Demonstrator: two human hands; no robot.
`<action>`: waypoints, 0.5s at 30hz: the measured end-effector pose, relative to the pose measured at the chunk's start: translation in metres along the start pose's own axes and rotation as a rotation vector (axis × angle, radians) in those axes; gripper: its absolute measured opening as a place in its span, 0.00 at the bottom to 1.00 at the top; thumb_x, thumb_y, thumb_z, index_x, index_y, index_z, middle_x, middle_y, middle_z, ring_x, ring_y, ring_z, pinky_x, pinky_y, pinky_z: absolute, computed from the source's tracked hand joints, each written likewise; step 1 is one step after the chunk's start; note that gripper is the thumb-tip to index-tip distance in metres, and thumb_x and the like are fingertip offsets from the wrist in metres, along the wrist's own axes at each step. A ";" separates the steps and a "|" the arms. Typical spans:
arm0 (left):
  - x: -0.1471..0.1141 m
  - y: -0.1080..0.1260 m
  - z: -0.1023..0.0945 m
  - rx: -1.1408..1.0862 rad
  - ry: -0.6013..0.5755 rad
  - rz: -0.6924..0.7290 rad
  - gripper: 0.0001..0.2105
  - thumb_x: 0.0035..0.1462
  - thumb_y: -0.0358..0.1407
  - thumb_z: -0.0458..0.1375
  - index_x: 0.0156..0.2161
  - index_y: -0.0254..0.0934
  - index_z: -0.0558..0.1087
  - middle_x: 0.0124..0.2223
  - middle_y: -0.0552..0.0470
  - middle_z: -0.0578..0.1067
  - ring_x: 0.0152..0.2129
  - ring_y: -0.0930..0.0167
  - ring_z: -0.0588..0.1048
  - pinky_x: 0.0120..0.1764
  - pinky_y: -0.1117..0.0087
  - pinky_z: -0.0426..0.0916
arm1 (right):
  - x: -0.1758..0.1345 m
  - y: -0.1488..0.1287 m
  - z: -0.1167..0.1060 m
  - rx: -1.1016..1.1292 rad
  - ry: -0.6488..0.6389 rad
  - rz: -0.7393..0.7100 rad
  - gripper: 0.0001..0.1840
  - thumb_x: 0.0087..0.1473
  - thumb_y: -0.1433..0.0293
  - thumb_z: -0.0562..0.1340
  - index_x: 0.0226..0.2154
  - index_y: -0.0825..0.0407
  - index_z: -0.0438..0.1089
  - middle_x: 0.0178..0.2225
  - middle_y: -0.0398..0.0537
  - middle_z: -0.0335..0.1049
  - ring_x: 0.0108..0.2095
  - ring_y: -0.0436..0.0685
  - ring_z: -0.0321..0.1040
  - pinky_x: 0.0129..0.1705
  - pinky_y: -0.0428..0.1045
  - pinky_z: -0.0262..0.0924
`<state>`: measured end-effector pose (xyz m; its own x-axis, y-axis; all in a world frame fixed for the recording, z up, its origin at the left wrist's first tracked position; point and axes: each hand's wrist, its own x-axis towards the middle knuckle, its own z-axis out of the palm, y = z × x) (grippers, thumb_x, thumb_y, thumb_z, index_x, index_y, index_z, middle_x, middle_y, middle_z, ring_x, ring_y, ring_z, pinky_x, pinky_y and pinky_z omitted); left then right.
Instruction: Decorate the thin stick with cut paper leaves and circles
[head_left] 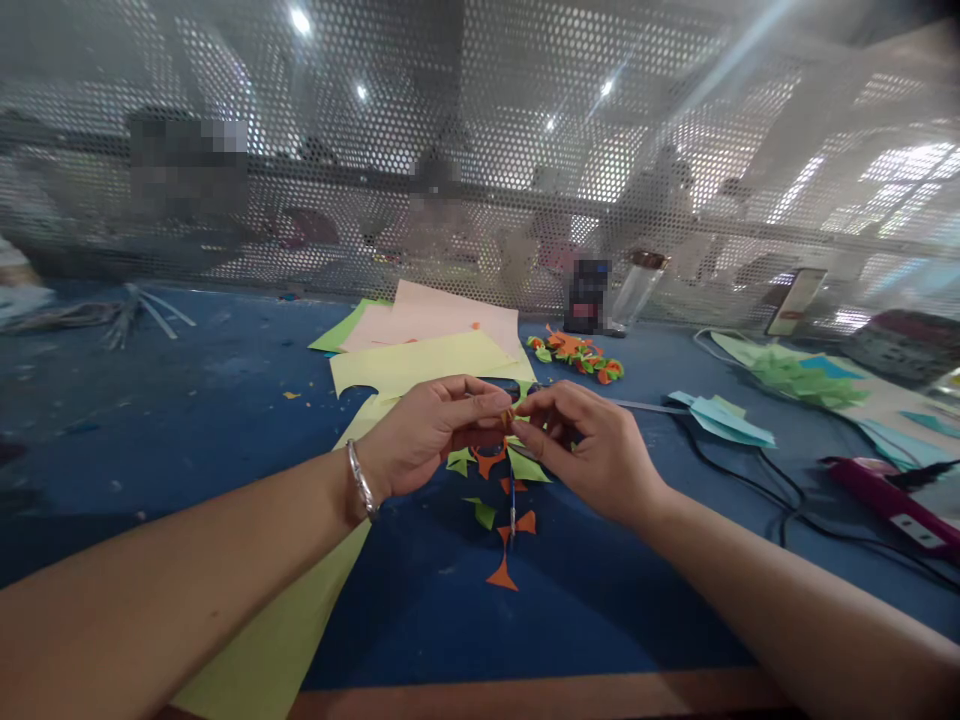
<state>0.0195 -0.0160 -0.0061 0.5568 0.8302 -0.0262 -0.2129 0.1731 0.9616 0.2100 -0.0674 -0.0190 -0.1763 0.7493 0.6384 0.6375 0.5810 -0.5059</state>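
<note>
In the head view, my left hand [431, 435] and my right hand [596, 445] meet over the blue table. Fingertips of both pinch a small orange piece [508, 414], apparently paper, mostly covered by the fingers. A thin pen-like tool [513, 505] lies below them, its upper part partly hidden. Around it are orange paper scraps [502, 576] and green paper scraps [484, 514]. Just beyond my hands lies a sheet of yellow paper [427, 362] with curved cut-outs. A silver bracelet [360, 480] circles my left wrist.
Curled orange and green paper pieces [581, 358] lie beyond my right hand. Pink sheets [450, 310] lie at the back. Light-blue papers [724, 418], black cables [750, 488] and a magenta power strip [892, 505] are to the right. A perforated metal screen [480, 120] borders the table.
</note>
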 end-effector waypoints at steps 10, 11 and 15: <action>0.000 -0.002 -0.001 0.016 -0.012 0.005 0.10 0.49 0.36 0.70 0.36 0.34 0.79 0.38 0.51 0.79 0.35 0.72 0.77 0.46 0.68 0.71 | 0.000 0.002 0.000 0.013 -0.006 -0.002 0.03 0.57 0.70 0.64 0.36 0.52 0.72 0.28 0.41 0.67 0.25 0.47 0.61 0.26 0.44 0.59; 0.000 -0.003 -0.001 0.017 -0.014 0.004 0.11 0.49 0.36 0.71 0.37 0.34 0.79 0.38 0.50 0.79 0.35 0.72 0.77 0.46 0.68 0.71 | 0.000 0.002 -0.001 0.010 -0.003 0.001 0.03 0.57 0.70 0.64 0.35 0.52 0.71 0.28 0.41 0.67 0.24 0.47 0.61 0.26 0.44 0.58; 0.000 -0.003 -0.001 0.023 -0.022 -0.004 0.13 0.47 0.34 0.72 0.40 0.34 0.79 0.41 0.48 0.80 0.37 0.71 0.78 0.49 0.66 0.69 | 0.000 0.002 -0.002 0.008 -0.001 0.003 0.03 0.57 0.70 0.64 0.35 0.52 0.72 0.29 0.42 0.68 0.24 0.47 0.62 0.26 0.44 0.59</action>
<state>0.0192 -0.0156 -0.0090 0.5754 0.8175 -0.0238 -0.1927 0.1638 0.9675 0.2128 -0.0670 -0.0184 -0.1755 0.7514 0.6361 0.6322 0.5813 -0.5123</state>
